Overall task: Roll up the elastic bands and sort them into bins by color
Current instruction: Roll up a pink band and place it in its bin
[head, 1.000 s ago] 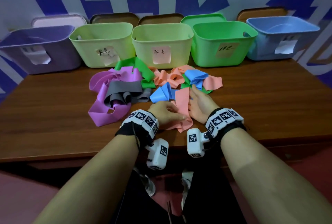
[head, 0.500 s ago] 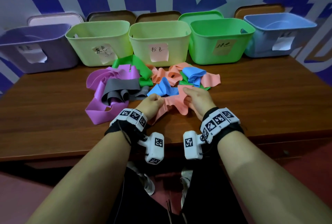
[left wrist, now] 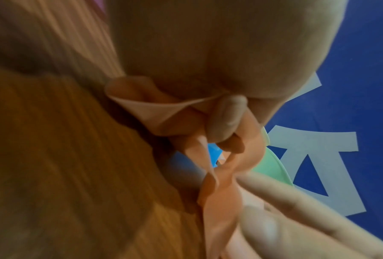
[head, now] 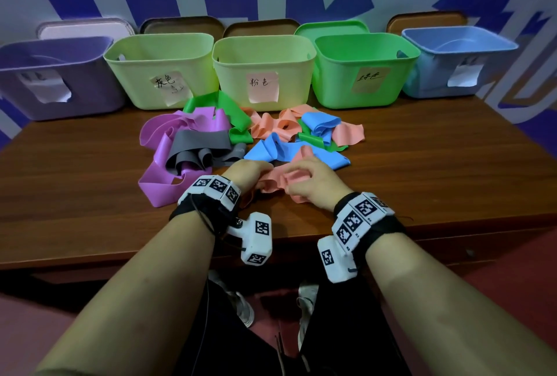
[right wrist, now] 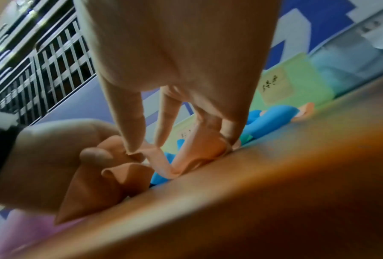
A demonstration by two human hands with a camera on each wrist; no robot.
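Head view: both hands meet at frame centre above the near edge of the wooden table (head: 422,182); the left hand (head: 247,173) and right hand (head: 313,182) each have fingers curled onto the same pink band (head: 275,181), which spans the gap between them just above the tabletop. Directly behind it lies a blue band (head: 271,149); further up and left lie a grey band (head: 196,146) over a purple band (head: 156,185). Across the upper frame stand five bins: purple bin (head: 90,98), grey-labelled bin (head: 135,74), pink-labelled bin (head: 289,59), green bin (head: 337,80), blue bin (head: 428,74). Left wrist view: a detail hidden from the head camera, the left fingers (left wrist: 227,119) pinch a twisted length of the pink band (left wrist: 221,192), with the right fingertips (left wrist: 259,226) at lower right. Right wrist view: the right fingertips (right wrist: 132,140) pinch the pink band (right wrist: 199,150) low over the table; the left hand (right wrist: 53,157) grips a bunched fold at centre left.
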